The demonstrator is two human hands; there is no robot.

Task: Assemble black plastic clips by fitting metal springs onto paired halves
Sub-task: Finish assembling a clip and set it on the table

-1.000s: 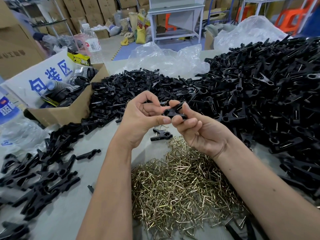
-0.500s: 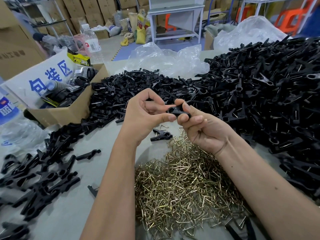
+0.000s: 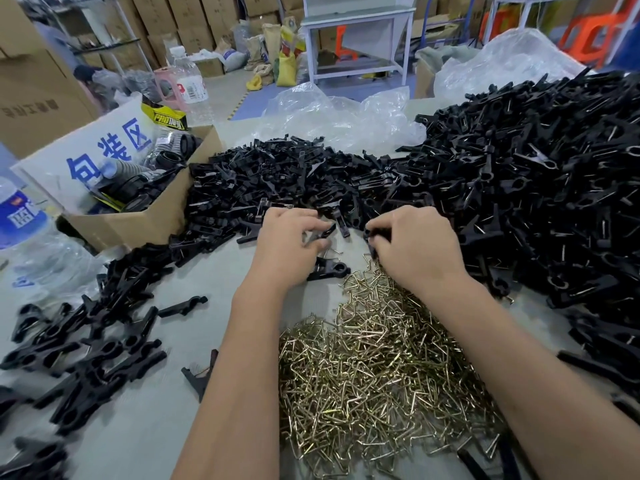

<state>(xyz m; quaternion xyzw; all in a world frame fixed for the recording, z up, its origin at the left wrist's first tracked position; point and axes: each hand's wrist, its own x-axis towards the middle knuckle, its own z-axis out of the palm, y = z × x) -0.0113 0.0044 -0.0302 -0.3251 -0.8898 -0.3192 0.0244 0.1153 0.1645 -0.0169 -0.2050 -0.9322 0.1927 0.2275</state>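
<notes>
Two hands were down at the near edge of the heap of loose clip halves (image 3: pixel 277 181), each picking up a piece. The left hand (image 3: pixel 291 244) pinched one black half (image 3: pixel 325 233) between thumb and fingers; the right hand (image 3: pixel 412 247) had its fingers curled over another black piece (image 3: pixel 375 233), though how firmly it gripped could not be told. This looked like the picking step: gathering a pair of halves before any spring went on. Next, the halves would likely need to be mated face to face, then a spring drawn from the brassy pile of springs (image 3: pixel 374 368) at 6 o'clock on the bench (image 3: pixel 145 410). A lone half (image 3: pixel 327 268) lay between the hands and that pile. Finished clips (image 3: pixel 540 188) were heaped at 2 o'clock, with more at 8 o'clock.

At 10 o'clock a cardboard box (image 3: pixel 138 223) held a white sign (image 3: pixel 93 157) with blue characters "包装区"; a yellow-and-black wrapper (image 3: pixel 168 119) read roughly "PRO". The water bottle (image 3: pixel 188 81) label was unreadable.
</notes>
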